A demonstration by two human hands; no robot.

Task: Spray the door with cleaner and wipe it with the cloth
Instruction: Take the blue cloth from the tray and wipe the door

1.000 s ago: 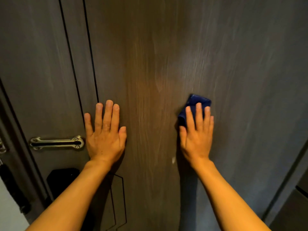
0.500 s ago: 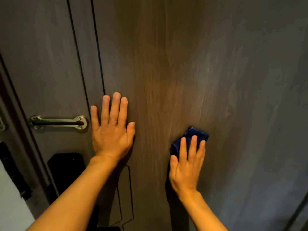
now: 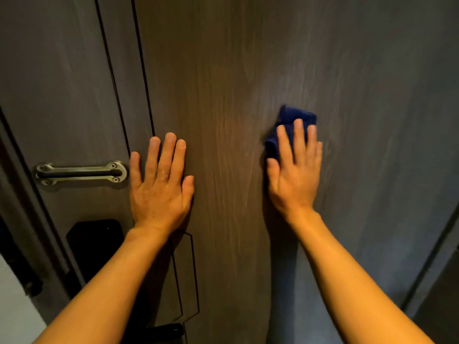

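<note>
The right hand (image 3: 294,170) lies flat against the door (image 3: 236,70), fingers straight and close together, pressing a folded dark blue cloth (image 3: 289,125) to the wood. The cloth sits under the fingers (image 3: 299,137), not clenched by them: its top edge shows above the fingertips and a fold pokes out to the left beside the index finger, just above the thumb. The palm and wrist are below the cloth, on bare wood.

The left hand (image 3: 160,184) is also flat on the door, empty, fingers extended and slightly spread, well to the left of the cloth. Just left of it is a horizontal metal handle plate (image 3: 80,173) with screws at its ends, and below that a black lock panel (image 3: 95,242). Thin dark grooves run down the door above the left hand. The grain right of the cloth looks blurred
</note>
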